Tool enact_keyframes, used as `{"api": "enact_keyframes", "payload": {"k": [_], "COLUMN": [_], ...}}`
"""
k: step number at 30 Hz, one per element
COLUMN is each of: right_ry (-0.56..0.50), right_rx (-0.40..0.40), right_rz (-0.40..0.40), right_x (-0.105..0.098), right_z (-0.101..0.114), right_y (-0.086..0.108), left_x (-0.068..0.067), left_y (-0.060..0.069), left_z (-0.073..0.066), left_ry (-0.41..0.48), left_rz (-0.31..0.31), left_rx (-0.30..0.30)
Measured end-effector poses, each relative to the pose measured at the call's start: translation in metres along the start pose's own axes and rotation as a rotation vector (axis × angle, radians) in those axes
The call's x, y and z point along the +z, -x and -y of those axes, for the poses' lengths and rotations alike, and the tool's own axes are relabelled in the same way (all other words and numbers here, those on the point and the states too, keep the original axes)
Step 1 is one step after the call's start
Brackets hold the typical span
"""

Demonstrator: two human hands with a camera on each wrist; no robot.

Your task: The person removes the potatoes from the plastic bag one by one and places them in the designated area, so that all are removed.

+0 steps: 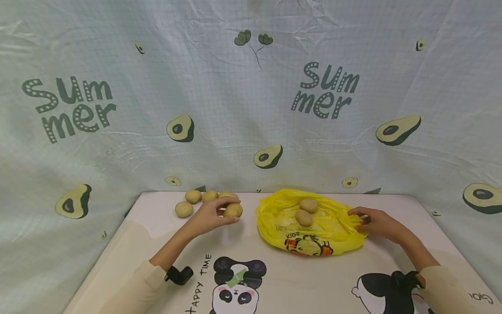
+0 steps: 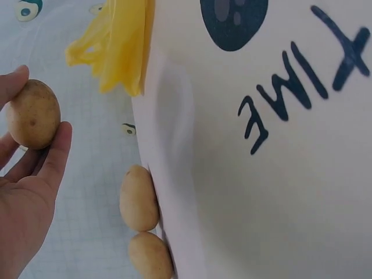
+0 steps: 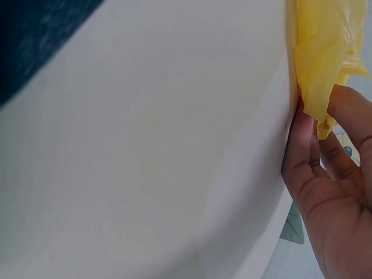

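Observation:
My left hand (image 1: 209, 216) grips a potato (image 1: 233, 210) between thumb and fingers, left of the yellow plastic bag. The same potato (image 2: 35, 114) shows raised in the left wrist view. The yellow plastic bag (image 1: 270, 226) lies spread with its mouth wide, and two potatoes (image 1: 303, 217) rest on it, one touching the other. At the bag's right edge, my right hand (image 1: 382, 224) pinches the plastic. In the right wrist view a gathered bit of the bag (image 3: 322, 64) sits between the thumb and fingers of that hand (image 3: 334, 192).
Several loose potatoes (image 1: 183, 209) lie at the table's back left, behind and beside my left hand. The pale table (image 1: 306, 283) has printed pandas and lettering. A printed curtain (image 1: 219, 109) hangs right behind its back edge.

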State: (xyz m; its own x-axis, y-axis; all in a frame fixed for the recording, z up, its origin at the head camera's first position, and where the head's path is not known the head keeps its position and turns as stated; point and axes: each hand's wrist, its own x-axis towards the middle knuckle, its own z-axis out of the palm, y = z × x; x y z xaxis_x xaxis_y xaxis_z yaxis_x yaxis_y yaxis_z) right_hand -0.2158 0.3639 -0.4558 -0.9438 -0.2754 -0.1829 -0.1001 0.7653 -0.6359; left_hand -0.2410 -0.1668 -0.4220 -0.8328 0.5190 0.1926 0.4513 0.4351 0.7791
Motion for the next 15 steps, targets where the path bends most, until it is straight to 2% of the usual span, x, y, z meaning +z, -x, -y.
{"api": "enact_keyframes", "payload": {"k": [9,15], "right_ry": [-0.012,0.007], "right_rx": [-0.003,-0.011], "right_rz": [0.000,-0.008], "right_x": [0.002,0.001], "right_z": [-0.003,-0.005], "right_y": [-0.001,-0.002], "left_x": [-0.012,-0.023], "left_y": [0.005,0.008], "left_z": [0.005,0.015], "left_ry": [0.004,-0.005], "left_rz": [-0.018,-0.046], "left_rx": [-0.020,-0.013]}}
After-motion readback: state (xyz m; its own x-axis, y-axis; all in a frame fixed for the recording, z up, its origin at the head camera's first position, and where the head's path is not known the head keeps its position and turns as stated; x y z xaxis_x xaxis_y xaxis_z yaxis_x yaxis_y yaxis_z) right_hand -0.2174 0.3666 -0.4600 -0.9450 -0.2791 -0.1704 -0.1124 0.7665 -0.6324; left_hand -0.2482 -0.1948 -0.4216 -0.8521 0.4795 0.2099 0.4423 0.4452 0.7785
